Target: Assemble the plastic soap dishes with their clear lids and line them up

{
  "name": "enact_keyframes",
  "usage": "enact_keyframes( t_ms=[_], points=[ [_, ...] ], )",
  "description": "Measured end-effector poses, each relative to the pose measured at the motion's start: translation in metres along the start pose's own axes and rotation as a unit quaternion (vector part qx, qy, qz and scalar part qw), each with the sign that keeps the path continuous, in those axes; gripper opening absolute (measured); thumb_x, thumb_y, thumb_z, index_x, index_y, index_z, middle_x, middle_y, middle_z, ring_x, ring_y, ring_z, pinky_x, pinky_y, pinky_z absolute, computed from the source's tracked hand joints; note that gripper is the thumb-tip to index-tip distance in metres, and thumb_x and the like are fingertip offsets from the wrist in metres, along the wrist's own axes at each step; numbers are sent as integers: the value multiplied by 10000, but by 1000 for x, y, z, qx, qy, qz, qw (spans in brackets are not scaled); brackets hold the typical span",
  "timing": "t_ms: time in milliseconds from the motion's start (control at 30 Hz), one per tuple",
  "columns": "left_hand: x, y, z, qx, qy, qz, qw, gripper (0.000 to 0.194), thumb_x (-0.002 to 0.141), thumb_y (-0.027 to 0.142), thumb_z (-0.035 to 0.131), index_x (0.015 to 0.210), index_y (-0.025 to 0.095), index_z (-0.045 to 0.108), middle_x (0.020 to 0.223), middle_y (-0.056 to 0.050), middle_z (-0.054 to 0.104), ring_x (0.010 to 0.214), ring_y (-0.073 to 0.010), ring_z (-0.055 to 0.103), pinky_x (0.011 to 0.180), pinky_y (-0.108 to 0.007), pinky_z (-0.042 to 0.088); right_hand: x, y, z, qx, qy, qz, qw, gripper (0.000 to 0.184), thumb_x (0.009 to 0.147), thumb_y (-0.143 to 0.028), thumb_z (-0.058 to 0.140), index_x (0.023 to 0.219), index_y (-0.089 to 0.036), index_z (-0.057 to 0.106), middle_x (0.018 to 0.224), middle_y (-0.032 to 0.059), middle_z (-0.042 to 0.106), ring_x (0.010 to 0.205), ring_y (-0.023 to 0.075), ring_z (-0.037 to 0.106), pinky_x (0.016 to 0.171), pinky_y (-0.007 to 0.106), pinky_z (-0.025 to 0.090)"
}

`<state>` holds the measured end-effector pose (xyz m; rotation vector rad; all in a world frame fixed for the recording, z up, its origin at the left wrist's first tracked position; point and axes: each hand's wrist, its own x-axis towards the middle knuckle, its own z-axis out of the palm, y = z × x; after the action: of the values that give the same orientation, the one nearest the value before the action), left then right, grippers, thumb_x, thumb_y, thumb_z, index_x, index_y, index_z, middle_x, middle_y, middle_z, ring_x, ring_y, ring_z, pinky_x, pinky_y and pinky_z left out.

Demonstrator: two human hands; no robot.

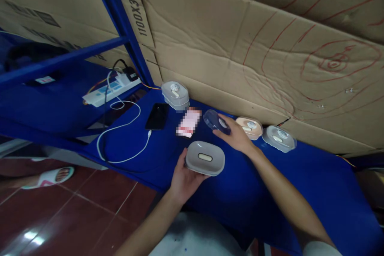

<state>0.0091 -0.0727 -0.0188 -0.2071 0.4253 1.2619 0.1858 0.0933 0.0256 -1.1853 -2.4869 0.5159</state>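
Observation:
My left hand (182, 180) is closed around the side of a grey oval soap dish (192, 155), holding it over the blue shelf. A cream oval piece sits in the middle of the dish. Farther back, my right hand (237, 136) grips a clear plastic cover (213, 121) with a round label on it. The cover is apart from the grey dish. Right of that hand stand a peach soap dish (254, 125) and another grey soap dish (279, 140), both under clear labelled covers. One more covered grey dish (175, 95) is at the back left.
A black phone (157, 116) and a phone with a lit, blurred screen (189, 123) lie on the blue shelf (255, 204). A white cable (138, 154) loops from the black phone toward a power strip (111, 93). Cardboard (204, 40) walls the back; a sandalled foot (57, 177) is at left.

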Motion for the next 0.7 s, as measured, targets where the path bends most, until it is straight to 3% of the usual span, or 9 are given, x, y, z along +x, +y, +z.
enact_keyframes(
  t_ms=[100,233,467,700],
  points=[
    [9,-1,8,-3,-18,-20,1000,472,1053,508,507,1340,179,686,1262,-129,777,1170,-323,722,1098,-553,494,-50,-21,-13,60,-5,-73,995,753,946,-568,699,1591,-303,417,1586,117,518,1452,308,508,1190,528,448],
    [15,-8,21,-13,-35,-42,998,477,1057,504,503,1337,163,682,1234,-112,785,1150,-295,727,1056,-465,532,-85,-41,-19,9,-18,-76,997,813,908,-562,750,1602,-315,406,1611,130,479,1453,356,485,1173,589,450],
    [16,-15,26,-35,-39,-42,998,513,1089,482,419,1432,156,619,1170,-99,804,1133,-267,738,1077,-413,514,-94,-42,-10,-30,1,-66,997,859,937,-588,694,1657,-362,283,1621,132,436,1464,403,447,1158,651,465],
    [14,-22,27,-19,-8,-3,1000,514,1087,500,442,1345,121,675,1180,-108,803,1072,-244,760,1060,-379,532,-102,-42,1,-53,5,-76,996,891,960,-571,665,1684,-348,195,1663,160,363,1481,428,410,1174,672,439]
  ],
)
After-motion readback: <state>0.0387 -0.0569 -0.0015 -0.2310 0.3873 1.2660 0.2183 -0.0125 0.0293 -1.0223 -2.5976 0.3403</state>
